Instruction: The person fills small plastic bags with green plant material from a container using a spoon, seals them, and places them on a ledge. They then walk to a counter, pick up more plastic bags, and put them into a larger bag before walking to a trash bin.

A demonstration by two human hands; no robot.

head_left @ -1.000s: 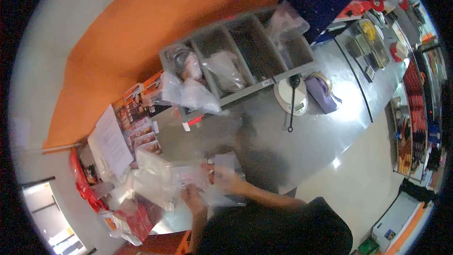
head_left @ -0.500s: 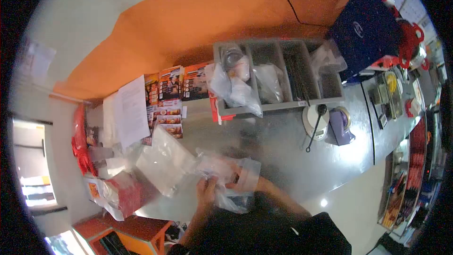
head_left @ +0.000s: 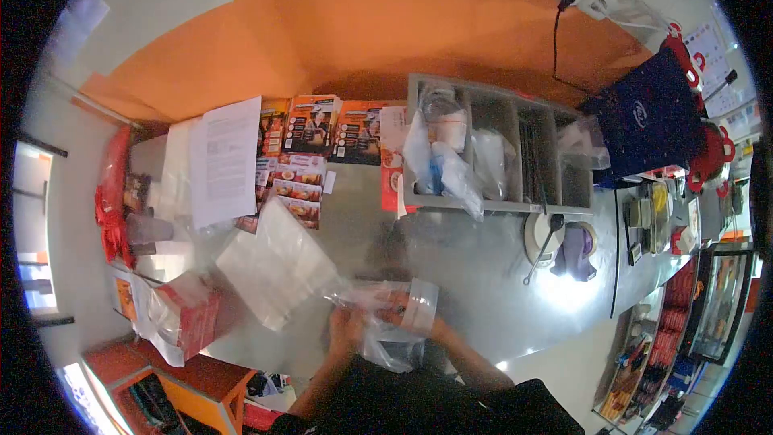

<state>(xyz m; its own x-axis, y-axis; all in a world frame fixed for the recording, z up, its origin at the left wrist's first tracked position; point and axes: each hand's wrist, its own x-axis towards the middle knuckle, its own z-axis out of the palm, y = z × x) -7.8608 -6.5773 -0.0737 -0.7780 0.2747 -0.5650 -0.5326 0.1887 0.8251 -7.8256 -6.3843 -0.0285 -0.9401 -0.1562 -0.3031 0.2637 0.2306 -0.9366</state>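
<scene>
Close to my body, at the front of the metal counter (head_left: 483,290), I have a clear plastic bag (head_left: 386,350) between my hands. My left hand (head_left: 346,329) is closed on the bag's left side. My right hand (head_left: 403,314) is closed on its right part, the fingers partly covered by the crinkled film. Whether anything lies inside the bag, I cannot make out. Left of my hands, a stack of flat translucent plastic bags (head_left: 278,262) lies on the counter, its corner close to the bag I hold.
A grey divided bin (head_left: 515,208) at the back holds plastic packets and dark sticks. To its right are a small white scale (head_left: 541,234) with a black spoon (head_left: 555,224) and a purple tape dispenser (head_left: 573,254). Leaflets (head_left: 310,125), a printed sheet (head_left: 227,161) and a red box (head_left: 199,318) are at left.
The view has shifted, bringing the wall sockets into sight. Both hands stay on the plastic bag, whose film has shifted slightly between them.
</scene>
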